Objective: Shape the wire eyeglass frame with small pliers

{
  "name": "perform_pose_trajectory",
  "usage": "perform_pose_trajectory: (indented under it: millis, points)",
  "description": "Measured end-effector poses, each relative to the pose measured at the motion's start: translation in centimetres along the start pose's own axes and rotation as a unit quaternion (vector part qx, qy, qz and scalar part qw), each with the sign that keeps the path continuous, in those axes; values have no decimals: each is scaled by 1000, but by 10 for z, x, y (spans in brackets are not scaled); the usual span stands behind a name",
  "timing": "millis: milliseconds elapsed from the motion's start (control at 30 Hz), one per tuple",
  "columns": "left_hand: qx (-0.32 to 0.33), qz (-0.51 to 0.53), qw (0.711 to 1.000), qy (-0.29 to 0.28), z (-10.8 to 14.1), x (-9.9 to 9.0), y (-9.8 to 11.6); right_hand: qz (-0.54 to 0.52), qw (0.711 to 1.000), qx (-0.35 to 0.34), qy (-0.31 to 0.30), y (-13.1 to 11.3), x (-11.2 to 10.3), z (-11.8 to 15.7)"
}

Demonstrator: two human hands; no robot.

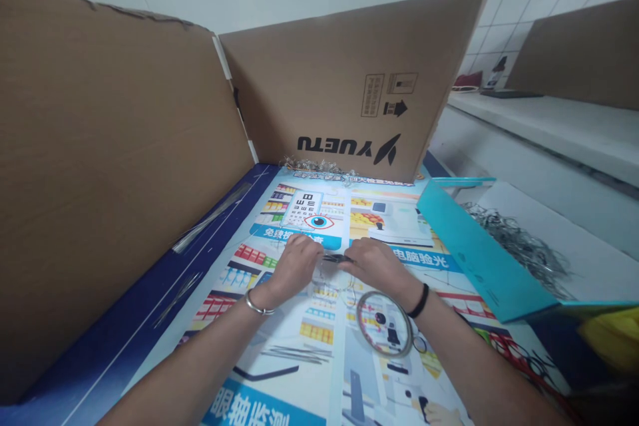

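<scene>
My left hand point(298, 265) and my right hand point(377, 265) meet above the printed sheet, fingers closed. Between them a short dark metal piece point(333, 257) spans the gap, with both hands gripping its ends. Its exact kind is too blurred to make out. Thin wire loops point(350, 293) show just beneath the hands. Close to my right wrist lies a round coil of wire point(360, 329), with a small ring point(420, 345) beside it. Several straight wire lengths point(299, 354) rest on the sheet below my left hand.
Cardboard panels point(344, 80) stand at the left and back. Clear tangled bits point(319, 165) lie along the back panel. At right, a teal box point(479, 259) holds tangled grey wires point(519, 246). Thin strips point(212, 216) lie at left, red and black cords point(519, 353) at lower right.
</scene>
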State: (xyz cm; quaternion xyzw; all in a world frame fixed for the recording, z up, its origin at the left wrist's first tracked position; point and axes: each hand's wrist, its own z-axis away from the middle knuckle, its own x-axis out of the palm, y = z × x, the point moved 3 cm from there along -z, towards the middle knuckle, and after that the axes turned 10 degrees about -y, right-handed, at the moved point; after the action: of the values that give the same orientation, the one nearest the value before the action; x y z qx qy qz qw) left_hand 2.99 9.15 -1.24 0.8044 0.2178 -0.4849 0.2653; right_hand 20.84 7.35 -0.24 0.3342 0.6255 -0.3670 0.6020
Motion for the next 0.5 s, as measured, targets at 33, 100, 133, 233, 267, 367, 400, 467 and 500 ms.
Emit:
perform_pose_trajectory:
  millis: [33, 100, 133, 233, 267, 367, 400, 467, 500]
  points:
    - [1, -2, 1000, 0, 0, 0, 0, 3, 1000, 1, -2, 0, 0, 0]
    - [3, -6, 1000, -2, 0, 0, 0, 5, 1000, 3, -4, 0, 0, -1]
    - [3, -8, 1000, -5, 0, 0, 0, 6, 1000, 5, -5, 0, 1, -1]
    - [3, -16, 1000, -13, 0, 0, 1, 5, 1000, 10, -4, 0, 0, -1]
    - [4, -18, 1000, -14, -1, 0, 1, 6, 1000, 11, -3, -1, 0, 0]
    - [9, -21, 1000, -11, -1, -1, 2, 7, 1000, 12, -1, -1, 0, 0]
    - [11, -23, 1000, -9, -1, -1, 3, 7, 1000, 12, 0, -1, 0, 0]
    - [16, -26, 1000, -3, -1, -1, 3, 9, 1000, 12, 1, -2, 0, 0]
    - [19, -27, 999, -3, 0, -1, 3, 10, 1000, 13, 2, -2, 0, 0]
